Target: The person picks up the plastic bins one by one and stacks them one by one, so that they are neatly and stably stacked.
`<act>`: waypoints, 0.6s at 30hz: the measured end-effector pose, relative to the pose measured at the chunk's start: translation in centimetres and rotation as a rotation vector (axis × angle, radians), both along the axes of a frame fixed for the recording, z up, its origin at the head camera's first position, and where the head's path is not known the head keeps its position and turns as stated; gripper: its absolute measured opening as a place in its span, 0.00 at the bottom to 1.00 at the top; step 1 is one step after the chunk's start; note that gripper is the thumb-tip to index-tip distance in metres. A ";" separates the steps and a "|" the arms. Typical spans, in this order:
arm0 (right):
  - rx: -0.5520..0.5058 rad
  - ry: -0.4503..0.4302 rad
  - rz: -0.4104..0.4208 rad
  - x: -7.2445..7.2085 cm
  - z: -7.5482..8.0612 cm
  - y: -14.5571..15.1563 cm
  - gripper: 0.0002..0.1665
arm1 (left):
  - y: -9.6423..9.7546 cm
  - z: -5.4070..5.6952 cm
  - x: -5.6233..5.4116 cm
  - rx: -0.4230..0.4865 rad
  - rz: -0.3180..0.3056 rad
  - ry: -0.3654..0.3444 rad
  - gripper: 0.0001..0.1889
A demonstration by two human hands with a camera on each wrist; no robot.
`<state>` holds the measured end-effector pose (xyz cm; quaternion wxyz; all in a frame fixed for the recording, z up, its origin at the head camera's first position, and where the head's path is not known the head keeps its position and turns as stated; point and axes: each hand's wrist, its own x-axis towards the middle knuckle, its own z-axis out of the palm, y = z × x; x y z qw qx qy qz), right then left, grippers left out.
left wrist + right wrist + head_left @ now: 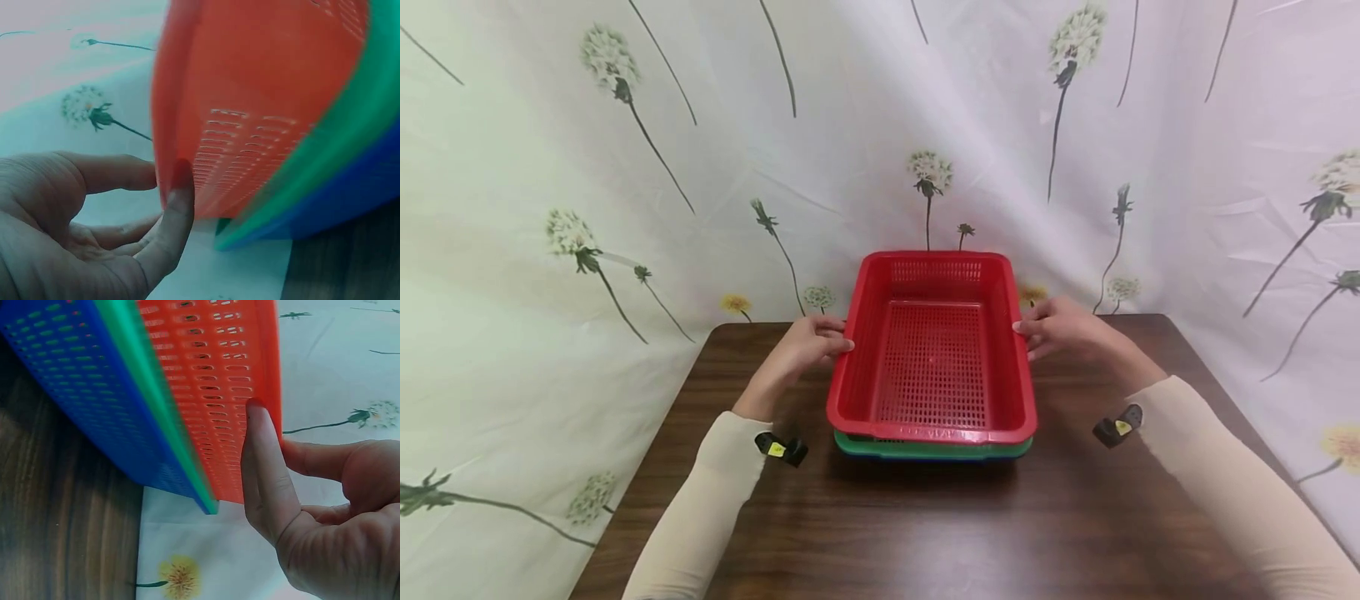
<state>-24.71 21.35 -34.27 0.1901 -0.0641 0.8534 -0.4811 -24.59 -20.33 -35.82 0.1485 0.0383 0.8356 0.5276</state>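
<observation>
A red plastic basket (932, 358) with a slotted floor sits in the middle of the head view, its far end raised above a green basket (934, 450). My left hand (811, 343) pinches the red rim on the left side, thumb on top and fingers under it. On the opposite side my right hand (1058, 327) pinches the rim the same way. Both wrist views show a blue basket (350, 200) below the green one, nested with it. Much of the red basket's side wall stands out above the green rim. Nothing lies inside the red basket.
The baskets stand on a dark wood table (917, 525) with rounded far corners. Right behind it hangs a white curtain (850, 125) printed with dandelions. Each sleeve cuff carries a small black device (1117, 426) with a yellow tag.
</observation>
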 end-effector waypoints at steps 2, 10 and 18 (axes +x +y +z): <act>0.006 0.004 0.003 -0.2 -0.5 -0.1 0.16 | 0.1 -0.4 0.2 -0.003 0.006 0.001 0.23; 0.172 0.032 0.000 -0.1 -1.8 -1.2 0.17 | 0.9 -2.4 0.5 -0.102 0.060 0.051 0.22; 0.277 -0.005 -0.028 0.1 -2.6 -2.2 0.20 | 1.6 -3.3 0.4 -0.108 0.072 0.027 0.27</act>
